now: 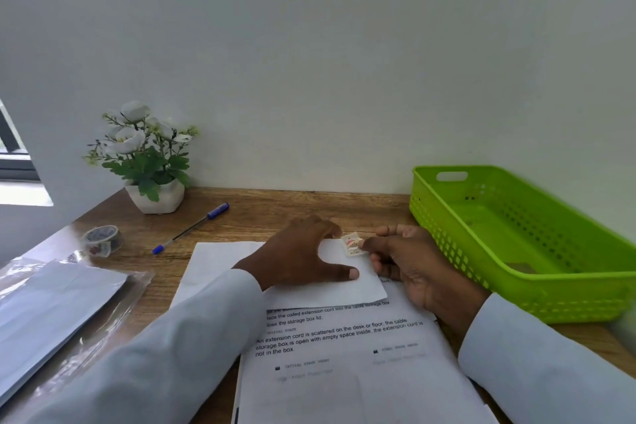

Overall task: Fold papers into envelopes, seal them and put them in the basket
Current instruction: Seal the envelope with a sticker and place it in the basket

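A white envelope (220,263) lies flat on the wooden desk (309,210), partly over printed sheets (344,354). My left hand (303,251) rests on the envelope with fingers spread, thumb pressing near its right end. My right hand (402,258) pinches a small patterned piece of tape (351,244) at the envelope's upper right edge. The green plastic basket (516,234) stands to the right, holding nothing I can see.
A roll of patterned tape (101,239) sits at the left, a blue pen (192,227) behind the envelope. A potted white flower (148,158) stands at the back left against the wall. A plastic sleeve of envelopes (51,303) lies at the left edge.
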The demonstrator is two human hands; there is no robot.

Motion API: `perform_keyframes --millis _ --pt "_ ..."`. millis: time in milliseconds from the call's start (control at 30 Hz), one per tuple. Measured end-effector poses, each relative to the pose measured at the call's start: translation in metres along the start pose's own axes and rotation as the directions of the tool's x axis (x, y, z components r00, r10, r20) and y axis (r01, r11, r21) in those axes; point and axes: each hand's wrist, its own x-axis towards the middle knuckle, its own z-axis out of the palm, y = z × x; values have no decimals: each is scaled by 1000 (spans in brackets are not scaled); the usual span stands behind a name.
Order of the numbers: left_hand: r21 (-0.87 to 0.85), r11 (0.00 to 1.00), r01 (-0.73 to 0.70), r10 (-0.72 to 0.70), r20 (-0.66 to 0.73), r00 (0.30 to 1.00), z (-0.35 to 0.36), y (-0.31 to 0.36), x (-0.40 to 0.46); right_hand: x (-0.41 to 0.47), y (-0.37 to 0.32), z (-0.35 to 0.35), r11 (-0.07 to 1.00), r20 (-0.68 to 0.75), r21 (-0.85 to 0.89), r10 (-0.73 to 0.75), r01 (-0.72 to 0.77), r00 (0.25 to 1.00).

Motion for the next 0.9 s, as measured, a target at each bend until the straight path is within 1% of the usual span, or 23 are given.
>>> perform_keyframes --millis 67,167,300,433,567,733,900 --pt "-61 998 12 -14 -35 999 5 -3 1 2 1 0 1000 -15 19 3 -3 1000" --pt "-175 984 35 -59 -129 990 10 -7 -1 4 1 1 999 -38 35 11 -9 999" --pt "-170 985 38 -76 -220 973 14 -8 2 9 1 2 1000 -59 23 8 -6 998" --pt "-209 978 -22 -39 -285 958 15 -9 5 11 2 4 1000 -62 1 -17 17 998" --pt "-207 977 -58 -10 -313 950 16 -12 9 12 2 6 999 -62 -14 -49 48 997" --pt "-266 959 -103 14 -315 949 18 -16 12 13 3 8 996 -71 -30 -81 79 994" --pt "-240 960 -141 49 -354 934 19 -17 15 13 4 9 994 -88 -29 -108 106 990"
